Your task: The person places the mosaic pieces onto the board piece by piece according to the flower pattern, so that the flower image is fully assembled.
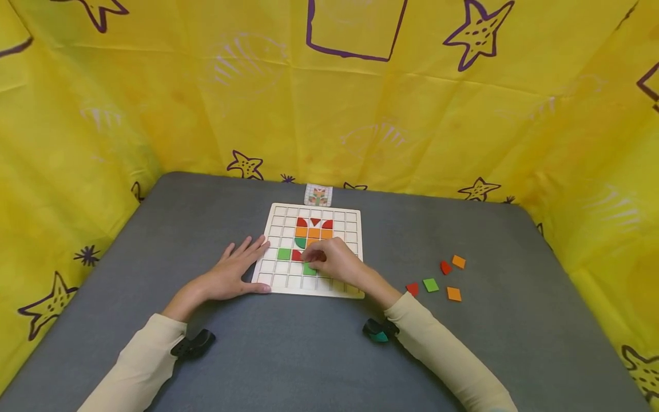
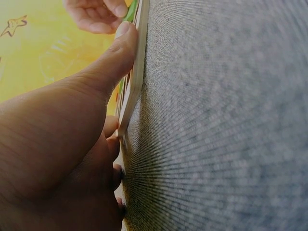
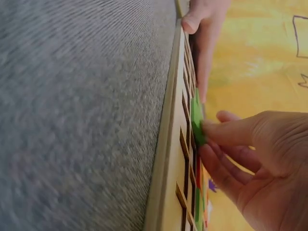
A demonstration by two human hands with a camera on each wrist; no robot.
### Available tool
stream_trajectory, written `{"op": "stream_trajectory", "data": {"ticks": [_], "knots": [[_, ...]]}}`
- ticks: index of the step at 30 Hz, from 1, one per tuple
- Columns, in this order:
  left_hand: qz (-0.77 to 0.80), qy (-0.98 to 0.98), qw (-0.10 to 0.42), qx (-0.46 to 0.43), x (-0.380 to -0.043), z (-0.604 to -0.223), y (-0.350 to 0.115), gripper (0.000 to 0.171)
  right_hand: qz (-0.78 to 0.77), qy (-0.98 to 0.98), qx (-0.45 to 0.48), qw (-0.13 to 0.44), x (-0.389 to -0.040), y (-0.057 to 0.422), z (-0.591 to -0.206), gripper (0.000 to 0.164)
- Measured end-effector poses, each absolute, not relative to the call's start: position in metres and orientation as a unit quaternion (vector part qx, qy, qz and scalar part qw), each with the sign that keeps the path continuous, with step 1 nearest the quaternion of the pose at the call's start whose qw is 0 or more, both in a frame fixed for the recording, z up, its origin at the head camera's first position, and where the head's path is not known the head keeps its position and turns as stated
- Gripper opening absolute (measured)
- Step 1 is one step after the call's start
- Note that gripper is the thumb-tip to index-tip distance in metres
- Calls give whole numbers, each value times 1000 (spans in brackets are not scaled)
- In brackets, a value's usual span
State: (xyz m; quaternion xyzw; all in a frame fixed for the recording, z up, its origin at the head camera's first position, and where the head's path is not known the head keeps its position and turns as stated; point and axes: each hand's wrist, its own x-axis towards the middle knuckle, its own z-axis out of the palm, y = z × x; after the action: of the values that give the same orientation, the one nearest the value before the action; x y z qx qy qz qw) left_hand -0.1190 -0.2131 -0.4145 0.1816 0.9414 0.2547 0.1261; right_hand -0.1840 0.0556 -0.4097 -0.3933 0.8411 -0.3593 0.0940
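Note:
A pale wooden grid board [image 1: 278, 280] lies on the table with several coloured tiles set in its cells. My left hand [image 1: 234, 272] rests at the board's left side, fingers spread straight, its thumb on the front left corner. Over the board's middle, my right hand [image 1: 334, 261] pinches a light green tile [image 3: 196, 120] between thumb and fingers, low against the grid. Near it are a red tile [image 1: 297, 255], another light green tile [image 1: 284, 254] and a dark green quarter-round [image 1: 301, 243]. Orange tiles [image 1: 314, 233] form a row above. The right hand hides some cells.
A small pattern card [image 1: 318, 195] lies behind the board. To the right are loose tiles: green [image 1: 430, 285], red [image 1: 445, 267] and orange [image 1: 454, 294] among them. A teal piece [image 1: 380, 337] lies by the right wrist camera. Yellow cloth [image 1: 206, 103] surrounds the grey table.

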Motion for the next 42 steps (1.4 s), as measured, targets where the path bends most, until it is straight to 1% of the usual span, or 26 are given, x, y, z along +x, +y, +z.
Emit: {"op": "stream_trajectory", "data": {"ticks": [15,23,30,42], "knots": [[252,943,131,176,-121,-418,-216,103,-342,843,-405,89,-183,55,-411,14],[252,942,131,177,-120,-419,-215,103,-348,837,-415,70,-181,62,-409,13],[250,943,131,175,-121,-419,-215,104,-356,833,-417,70,-181,76,-400,14],[250,943,138,172,-120,-416,-215,104,-353,854,-376,68,-187,116,-395,14]]}}
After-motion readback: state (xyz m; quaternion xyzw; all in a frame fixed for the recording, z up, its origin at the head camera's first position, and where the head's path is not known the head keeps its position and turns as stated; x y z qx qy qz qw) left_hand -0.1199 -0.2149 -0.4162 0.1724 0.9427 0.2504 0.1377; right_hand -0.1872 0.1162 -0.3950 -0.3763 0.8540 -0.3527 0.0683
